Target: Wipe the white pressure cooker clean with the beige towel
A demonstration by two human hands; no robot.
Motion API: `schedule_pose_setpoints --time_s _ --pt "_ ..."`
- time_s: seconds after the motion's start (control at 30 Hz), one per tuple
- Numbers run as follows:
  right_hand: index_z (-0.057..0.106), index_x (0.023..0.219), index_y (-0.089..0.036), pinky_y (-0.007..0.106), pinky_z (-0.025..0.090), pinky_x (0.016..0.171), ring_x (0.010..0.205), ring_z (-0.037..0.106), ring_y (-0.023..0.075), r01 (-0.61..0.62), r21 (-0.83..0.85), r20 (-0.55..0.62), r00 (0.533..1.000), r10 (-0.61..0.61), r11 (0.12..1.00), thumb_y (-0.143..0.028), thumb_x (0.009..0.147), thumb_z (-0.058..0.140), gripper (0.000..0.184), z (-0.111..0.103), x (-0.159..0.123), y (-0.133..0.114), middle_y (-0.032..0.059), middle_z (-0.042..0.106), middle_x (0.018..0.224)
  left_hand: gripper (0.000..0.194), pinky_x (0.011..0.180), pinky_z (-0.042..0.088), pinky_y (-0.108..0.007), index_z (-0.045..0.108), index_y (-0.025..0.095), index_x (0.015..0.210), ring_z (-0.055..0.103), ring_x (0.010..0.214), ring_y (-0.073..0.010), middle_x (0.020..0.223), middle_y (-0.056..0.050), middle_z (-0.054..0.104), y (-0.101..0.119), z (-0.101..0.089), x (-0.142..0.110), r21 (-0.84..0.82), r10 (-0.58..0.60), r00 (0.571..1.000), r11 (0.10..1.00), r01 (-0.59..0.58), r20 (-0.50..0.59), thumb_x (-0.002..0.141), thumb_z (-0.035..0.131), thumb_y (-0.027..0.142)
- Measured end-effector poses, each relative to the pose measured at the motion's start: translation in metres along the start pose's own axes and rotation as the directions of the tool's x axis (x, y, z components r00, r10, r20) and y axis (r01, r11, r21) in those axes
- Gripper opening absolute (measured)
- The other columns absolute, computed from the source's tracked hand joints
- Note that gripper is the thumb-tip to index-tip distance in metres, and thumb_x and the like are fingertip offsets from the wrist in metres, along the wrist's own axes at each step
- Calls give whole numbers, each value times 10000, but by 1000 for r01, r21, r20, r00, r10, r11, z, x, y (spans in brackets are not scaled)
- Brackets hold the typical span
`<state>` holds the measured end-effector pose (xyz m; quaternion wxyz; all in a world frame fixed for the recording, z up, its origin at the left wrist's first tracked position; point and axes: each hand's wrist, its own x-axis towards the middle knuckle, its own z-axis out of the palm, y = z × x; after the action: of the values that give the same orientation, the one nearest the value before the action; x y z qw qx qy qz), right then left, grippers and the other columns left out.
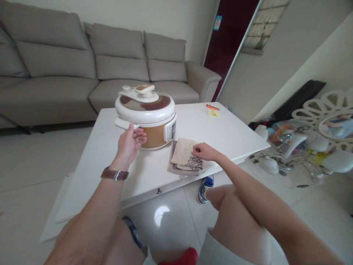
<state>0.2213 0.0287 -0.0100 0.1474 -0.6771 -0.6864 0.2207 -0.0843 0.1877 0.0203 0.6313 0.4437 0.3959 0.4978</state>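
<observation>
A white and brown electric pressure cooker (pixel 157 136) stands upright on the white table, its lid (pixel 146 114) on top. My left hand (pixel 129 141) is at the cooker's near left side, just under the pale side handle (pixel 124 124). Its fingers are loosely bent and apart, and whether they touch the cooker I cannot tell. A folded beige cloth (pixel 183 151) with a dark flower pattern lies on a greyish one (pixel 172 167) in front of the cooker. My right hand (pixel 204 151) is closed at the beige cloth's right edge, fingertips against it.
The white table (pixel 96 158) has a small drawer knob on its front. An orange-handled tool (pixel 212 107) and a yellow scrap (pixel 213 113) lie at its far right. Behind stands a grey sofa (pixel 118 66). Lamp parts (pixel 268 165) and a white-framed mirror (pixel 311 112) crowd the floor at right.
</observation>
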Motion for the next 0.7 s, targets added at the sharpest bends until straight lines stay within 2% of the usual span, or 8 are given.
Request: schedule_pose_setpoints --time_s 0.1,0.2,0.3,0.47,0.7 --pt "462 617 -209 255 301 634 620 430 121 -20 -4 -7 1000 20 1000 -270 838 563 251 4 3 1 -51 454 594 393 547 460 -243 591 183 706 559 535 -128 620 -38 609 -2 1 7 5 -1 999 1000 1 -48 939 538 496" --pt "432 613 -220 263 301 628 612 403 124 -32 4 -19 999 32 999 -335 837 547 277 5 7 2 -57 414 582 371 479 401 -227 557 194 630 443 455 -105 528 3 516 -3 6 9 -24 43 990 999 -46 -132 933 529 406" --pt "447 621 -223 267 302 620 612 401 129 -64 3 -44 997 64 998 -407 823 543 290 1 10 6 -56 409 584 366 461 396 -223 530 205 580 386 429 -100 479 26 450 -2 9 8 -39 71 979 996 -80 -192 911 528 359" --pt "495 642 -216 272 310 623 622 435 137 -93 -1 -97 991 93 996 -449 817 526 293 -5 13 12 -47 443 590 364 453 406 -235 533 209 556 378 406 -104 442 24 443 -2 6 11 -28 80 974 996 -88 -213 894 525 344" --pt "500 629 -213 275 317 623 615 435 136 -101 14 -105 989 102 995 -476 823 524 327 -2 11 20 -40 450 584 345 436 406 -224 532 212 556 355 374 -98 412 35 438 0 1 18 -16 85 966 996 -91 -244 879 530 335"
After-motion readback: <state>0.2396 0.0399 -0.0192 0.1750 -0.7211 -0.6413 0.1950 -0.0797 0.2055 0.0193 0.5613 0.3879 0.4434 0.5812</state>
